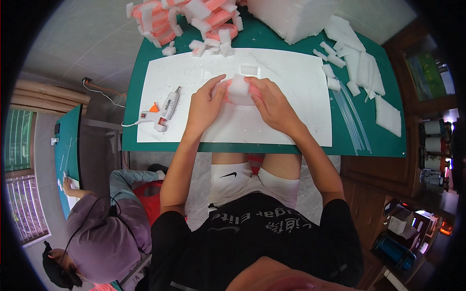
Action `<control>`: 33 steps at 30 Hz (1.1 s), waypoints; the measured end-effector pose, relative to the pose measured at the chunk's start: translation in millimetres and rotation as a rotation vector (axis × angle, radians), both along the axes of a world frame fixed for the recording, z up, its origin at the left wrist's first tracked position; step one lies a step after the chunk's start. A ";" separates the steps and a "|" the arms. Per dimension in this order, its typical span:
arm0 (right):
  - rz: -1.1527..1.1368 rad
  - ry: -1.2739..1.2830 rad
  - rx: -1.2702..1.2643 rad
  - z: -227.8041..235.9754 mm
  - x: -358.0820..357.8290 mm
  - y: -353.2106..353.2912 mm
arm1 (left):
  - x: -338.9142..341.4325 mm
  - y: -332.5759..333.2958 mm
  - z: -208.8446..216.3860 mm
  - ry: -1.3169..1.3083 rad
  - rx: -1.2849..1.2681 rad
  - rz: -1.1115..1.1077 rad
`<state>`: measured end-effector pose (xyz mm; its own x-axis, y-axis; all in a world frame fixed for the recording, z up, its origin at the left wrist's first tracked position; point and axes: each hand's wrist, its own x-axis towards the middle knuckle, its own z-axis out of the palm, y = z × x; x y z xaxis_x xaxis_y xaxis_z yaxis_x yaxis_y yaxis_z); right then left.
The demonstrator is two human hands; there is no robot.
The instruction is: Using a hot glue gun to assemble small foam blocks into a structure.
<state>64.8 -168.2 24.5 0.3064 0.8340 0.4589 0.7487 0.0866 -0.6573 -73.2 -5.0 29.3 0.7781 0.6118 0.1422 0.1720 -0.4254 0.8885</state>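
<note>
My left hand (206, 104) and my right hand (275, 105) are closed around a small foam piece from both sides. This foam piece (239, 86) is pink, with a white foam strip across its middle. It is held just above or on a white board (303, 106); I cannot tell which. Just beyond it lies a small white rectangular foam piece (249, 70). To the left of my left hand rests a grey-and-white hot glue gun (168, 107) with an orange part, its nozzle pointing away from me.
Pink-and-white foam pieces (158, 22) are heaped at the far left. A large white foam block (291, 19) stands at the back. White foam sheets (371, 75) and clear glue sticks (349, 119) lie right on the green table (272, 149). Another person (107, 233) works at a table on the left.
</note>
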 end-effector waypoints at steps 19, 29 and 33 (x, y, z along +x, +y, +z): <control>0.000 0.036 0.076 1.2 1.9 4.5 | 1.2 10.3 4.6 -0.014 -0.595 -0.061; 0.016 0.048 0.006 5.9 5.3 8.5 | -2.0 25.4 14.1 0.015 -0.761 -0.042; 0.010 0.043 0.002 4.8 6.0 7.6 | -6.2 29.2 16.9 0.047 -0.727 -0.043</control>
